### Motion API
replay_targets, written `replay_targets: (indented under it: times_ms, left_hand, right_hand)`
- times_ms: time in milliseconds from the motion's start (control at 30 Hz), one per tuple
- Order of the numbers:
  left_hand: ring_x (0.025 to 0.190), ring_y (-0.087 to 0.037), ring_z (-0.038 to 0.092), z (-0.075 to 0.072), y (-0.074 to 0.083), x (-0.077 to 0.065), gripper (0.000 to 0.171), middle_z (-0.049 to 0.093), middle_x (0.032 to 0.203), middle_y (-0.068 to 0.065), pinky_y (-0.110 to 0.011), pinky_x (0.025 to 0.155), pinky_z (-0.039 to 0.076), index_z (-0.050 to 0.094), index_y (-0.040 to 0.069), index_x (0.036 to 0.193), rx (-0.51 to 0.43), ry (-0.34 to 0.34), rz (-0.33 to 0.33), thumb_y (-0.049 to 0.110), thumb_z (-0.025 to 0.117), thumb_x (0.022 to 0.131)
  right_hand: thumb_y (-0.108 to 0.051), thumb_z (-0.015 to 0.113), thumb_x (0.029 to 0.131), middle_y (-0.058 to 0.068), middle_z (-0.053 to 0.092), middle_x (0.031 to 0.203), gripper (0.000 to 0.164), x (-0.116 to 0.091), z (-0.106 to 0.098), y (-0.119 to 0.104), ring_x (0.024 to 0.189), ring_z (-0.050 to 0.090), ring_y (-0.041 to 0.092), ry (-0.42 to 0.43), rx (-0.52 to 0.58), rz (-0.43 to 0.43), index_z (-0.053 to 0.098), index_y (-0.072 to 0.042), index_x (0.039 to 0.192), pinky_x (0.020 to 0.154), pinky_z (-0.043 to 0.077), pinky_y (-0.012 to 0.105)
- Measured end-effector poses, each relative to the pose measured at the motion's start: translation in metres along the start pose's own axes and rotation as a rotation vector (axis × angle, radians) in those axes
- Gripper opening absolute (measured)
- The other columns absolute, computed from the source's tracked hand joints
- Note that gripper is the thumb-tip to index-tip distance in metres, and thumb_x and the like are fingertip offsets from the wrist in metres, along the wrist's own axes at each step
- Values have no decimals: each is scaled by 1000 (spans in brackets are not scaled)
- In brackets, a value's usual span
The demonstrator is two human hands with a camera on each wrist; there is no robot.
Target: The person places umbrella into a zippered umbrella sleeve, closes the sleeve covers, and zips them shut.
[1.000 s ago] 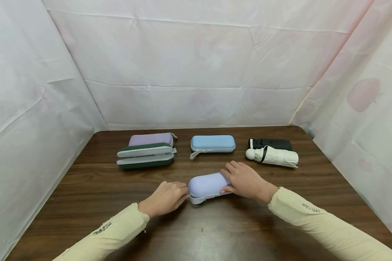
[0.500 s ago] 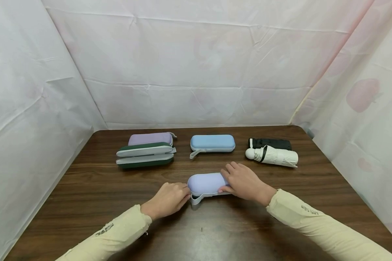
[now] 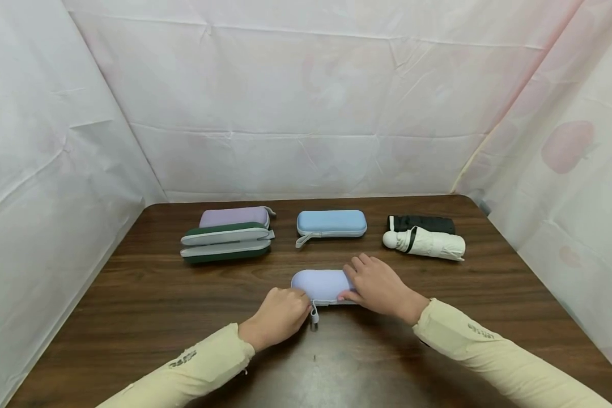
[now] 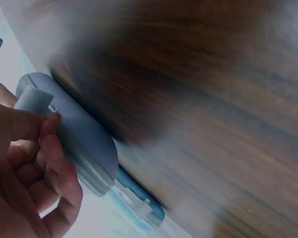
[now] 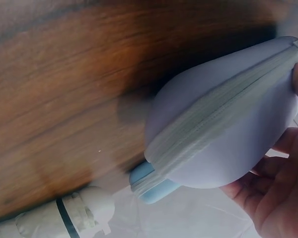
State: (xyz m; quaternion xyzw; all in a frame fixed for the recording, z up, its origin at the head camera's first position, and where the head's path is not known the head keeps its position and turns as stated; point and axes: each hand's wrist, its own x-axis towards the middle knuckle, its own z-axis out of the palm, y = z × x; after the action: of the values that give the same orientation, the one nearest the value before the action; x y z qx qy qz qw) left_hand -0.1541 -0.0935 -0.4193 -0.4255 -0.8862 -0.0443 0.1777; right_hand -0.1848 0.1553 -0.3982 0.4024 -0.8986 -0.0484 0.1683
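Observation:
A lavender hard zip case (image 3: 321, 284) lies lengthwise near the middle of the table. My right hand (image 3: 376, 285) grips its right end, with fingers over the top and the thumb on the near side. At the front left of the case, my left hand (image 3: 280, 314) pinches the zipper pull between thumb and forefinger; the fingertips hide the pull itself. From that hand hangs a grey strap (image 4: 34, 99). Grey zipper tape (image 5: 208, 116) runs along the side of the case in the right wrist view, its edges together at the right end.
Behind stand a purple case (image 3: 234, 216) and a green case (image 3: 226, 242) that gapes along its side. A light blue case (image 3: 331, 222) lies at the back centre. A black folded umbrella (image 3: 423, 224) and a white one (image 3: 430, 243) lie at right on the brown table (image 3: 148, 294).
My left hand has moved right along the near side from the left end, and the strap has gone with it. The lavender case has turned slightly straighter under my right hand.

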Motion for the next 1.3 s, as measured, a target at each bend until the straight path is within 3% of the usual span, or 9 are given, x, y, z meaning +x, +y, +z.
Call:
replay_targets:
  times_ms: [133, 267, 400, 533, 667, 800, 967, 1300]
  left_hand:
    - [58, -13, 56, 0, 1, -1, 22, 53, 64, 4, -29, 42, 38, 57, 15, 70, 8, -19, -24, 21, 67, 89]
    - [60, -13, 57, -3, -8, -4, 21, 57, 65, 6, -29, 43, 40, 60, 17, 69, -25, -15, -46, 23, 68, 88]
    - [61, -13, 53, -6, -22, -6, 24, 56, 65, 7, -28, 43, 38, 62, 18, 69, -52, -10, -135, 34, 72, 83]
    - [68, -17, 58, -7, -33, -6, 42, 63, 75, 4, -31, 47, 45, 69, 10, 91, -63, -51, -258, 49, 76, 75]
    - [83, -20, 65, -4, -36, -2, 71, 69, 101, -7, -36, 60, 52, 59, 2, 124, -203, -121, -321, 49, 79, 73]
    - [91, -21, 65, -1, -36, 0, 69, 67, 111, -10, -38, 68, 53, 58, 1, 127, -297, -128, -325, 41, 79, 76]
    - [85, -19, 64, 0, -35, 2, 58, 68, 103, -6, -37, 65, 51, 63, 5, 120, -289, -87, -310, 39, 79, 76]
    - [83, -17, 63, 6, -44, 13, 54, 69, 102, -10, -36, 67, 51, 65, 2, 116, -339, -24, -319, 31, 82, 74]
  right_hand:
    - [-58, 59, 87, 9, 56, 87, 60, -3, 1, 0, 81, 53, 25, 12, 3, 5, 65, -1, 105, 75, 47, 39]
    - [-59, 57, 88, 10, 58, 98, 64, -9, 3, 6, 92, 55, 26, -15, 49, 15, 62, -3, 119, 82, 45, 42]
    - [-54, 63, 85, 7, 57, 114, 68, -20, 2, 19, 105, 52, 24, -68, 168, 32, 53, -6, 133, 86, 42, 44]
    - [-45, 74, 80, 4, 54, 123, 74, -35, 0, 34, 109, 48, 19, -107, 326, 64, 48, -8, 138, 88, 43, 41]
    - [-39, 78, 78, 3, 51, 125, 75, -48, 0, 43, 107, 48, 16, -138, 450, 125, 47, -9, 139, 85, 46, 38]
    - [-34, 80, 76, 4, 52, 123, 72, -55, 1, 47, 105, 52, 17, -121, 528, 152, 49, -7, 135, 84, 47, 40]
    - [-31, 83, 74, 5, 55, 120, 69, -55, 1, 47, 103, 55, 18, -80, 553, 138, 54, -6, 131, 83, 48, 39]
    - [-26, 86, 70, 7, 57, 115, 67, -44, 9, 59, 99, 56, 19, -15, 534, 105, 57, -3, 126, 79, 49, 40]
